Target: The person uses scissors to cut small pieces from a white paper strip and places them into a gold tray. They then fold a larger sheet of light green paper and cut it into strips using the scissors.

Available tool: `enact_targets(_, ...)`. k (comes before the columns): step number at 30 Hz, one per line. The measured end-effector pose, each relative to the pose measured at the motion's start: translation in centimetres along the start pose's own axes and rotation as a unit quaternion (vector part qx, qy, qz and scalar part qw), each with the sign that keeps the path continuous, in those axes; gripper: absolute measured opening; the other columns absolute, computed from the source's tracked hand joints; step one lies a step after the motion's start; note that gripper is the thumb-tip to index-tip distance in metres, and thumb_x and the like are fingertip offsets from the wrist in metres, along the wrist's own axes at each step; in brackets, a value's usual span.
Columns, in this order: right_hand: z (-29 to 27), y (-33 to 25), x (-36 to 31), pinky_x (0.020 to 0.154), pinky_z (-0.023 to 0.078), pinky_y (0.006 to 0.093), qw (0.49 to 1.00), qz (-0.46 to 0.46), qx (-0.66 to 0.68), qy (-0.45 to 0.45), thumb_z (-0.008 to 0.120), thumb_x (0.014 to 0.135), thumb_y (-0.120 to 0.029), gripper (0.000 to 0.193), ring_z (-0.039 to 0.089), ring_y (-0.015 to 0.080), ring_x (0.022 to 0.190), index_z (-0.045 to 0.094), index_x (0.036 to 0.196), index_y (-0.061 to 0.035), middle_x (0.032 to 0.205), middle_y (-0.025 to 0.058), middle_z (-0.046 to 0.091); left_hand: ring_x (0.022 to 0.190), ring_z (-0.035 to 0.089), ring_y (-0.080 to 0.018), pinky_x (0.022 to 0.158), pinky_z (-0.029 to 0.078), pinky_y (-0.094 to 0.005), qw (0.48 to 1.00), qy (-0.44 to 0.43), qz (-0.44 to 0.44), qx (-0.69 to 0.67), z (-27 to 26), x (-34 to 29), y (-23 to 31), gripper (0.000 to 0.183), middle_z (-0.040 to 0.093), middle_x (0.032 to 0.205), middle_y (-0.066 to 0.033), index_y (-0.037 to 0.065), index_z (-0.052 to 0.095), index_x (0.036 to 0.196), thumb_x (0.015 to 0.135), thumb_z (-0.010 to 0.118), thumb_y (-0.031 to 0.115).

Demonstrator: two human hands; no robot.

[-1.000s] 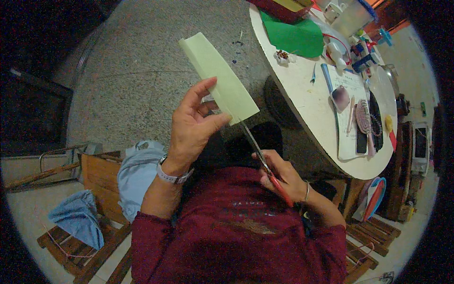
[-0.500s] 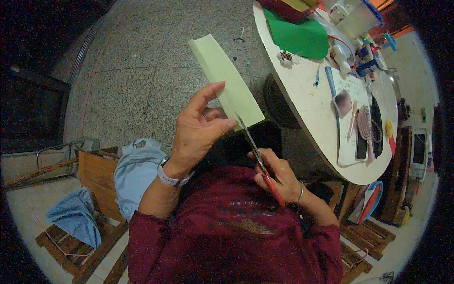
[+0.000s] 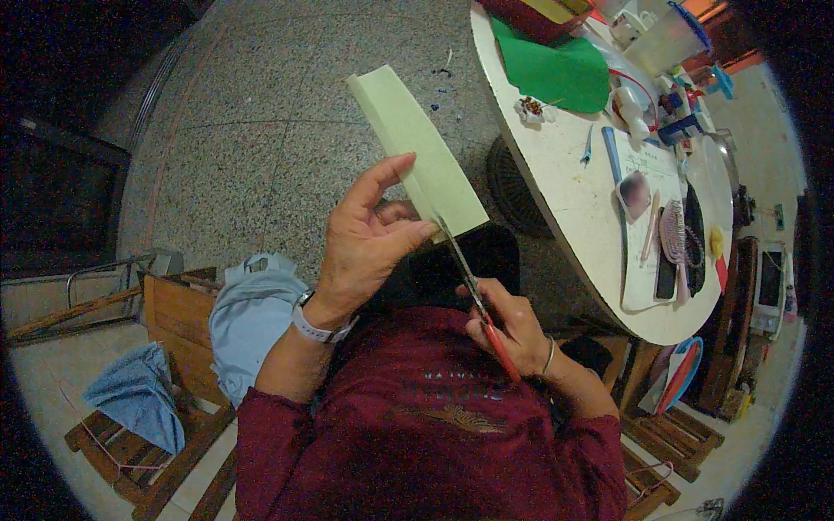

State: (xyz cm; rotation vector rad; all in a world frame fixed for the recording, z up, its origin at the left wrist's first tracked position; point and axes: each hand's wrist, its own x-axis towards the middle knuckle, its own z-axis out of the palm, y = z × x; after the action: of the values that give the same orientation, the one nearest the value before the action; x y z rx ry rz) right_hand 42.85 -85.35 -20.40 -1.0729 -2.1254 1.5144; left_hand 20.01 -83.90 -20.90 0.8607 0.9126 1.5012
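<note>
My left hand [image 3: 369, 239] pinches a long pale green strip [image 3: 426, 148], folded along its left side, between thumb and fingers near its lower end. Whether it is paper or thin felt I cannot tell. My right hand [image 3: 514, 326] grips a pair of scissors [image 3: 464, 263] with red handles, close to my body. The blades point up and left, and their tips lie at the strip's lower edge beside my left thumb. Part of the handles is hidden by my right fingers.
To the right stands a white table [image 3: 556, 187] with a rounded edge. On it lie a green sheet [image 3: 556, 69], a hairbrush [image 3: 671, 227], a notebook [image 3: 643, 161] and a clear container [image 3: 665, 39]. A pale blue bag [image 3: 252, 326] and a wooden chair [image 3: 178, 317] are at my left.
Both hands, the strip and the scissors keep nearly the same pose. The view has shifted very slightly, and the table sits a little lower in it.
</note>
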Motion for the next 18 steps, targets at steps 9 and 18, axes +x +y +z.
enact_targets(9, -0.45, 0.17, -0.29, 0.069, 0.049, 0.0357, 0.999, 0.030, -0.008, -0.021, 0.063, 0.086, -0.024, 0.044, 0.065, 0.0324, 0.080, 0.048, 0.121, -0.0015, 0.090, 0.0186, 0.062, 0.100, 0.060, -0.0185, 0.085, 0.054, -0.0301, 1.000, -0.006, 0.002, 0.010, 0.35, 0.03, -0.17, 0.064, 0.048, 0.128, -0.0116, -0.001, 0.039, 0.134, 0.077, 0.065, -0.011)
enact_targets(18, -0.20, 0.64, -0.58, 0.072, 0.050, 0.0353, 1.000, 0.012, -0.009, -0.007, 0.064, 0.086, -0.021, 0.043, 0.066, 0.0334, 0.084, 0.048, 0.121, 0.0001, 0.097, 0.0194, 0.062, 0.099, 0.060, -0.0174, 0.084, 0.054, -0.0296, 1.000, -0.004, -0.008, 0.006, 0.37, 0.00, -0.40, 0.065, 0.048, 0.128, -0.0117, -0.001, 0.038, 0.135, 0.077, 0.065, -0.011)
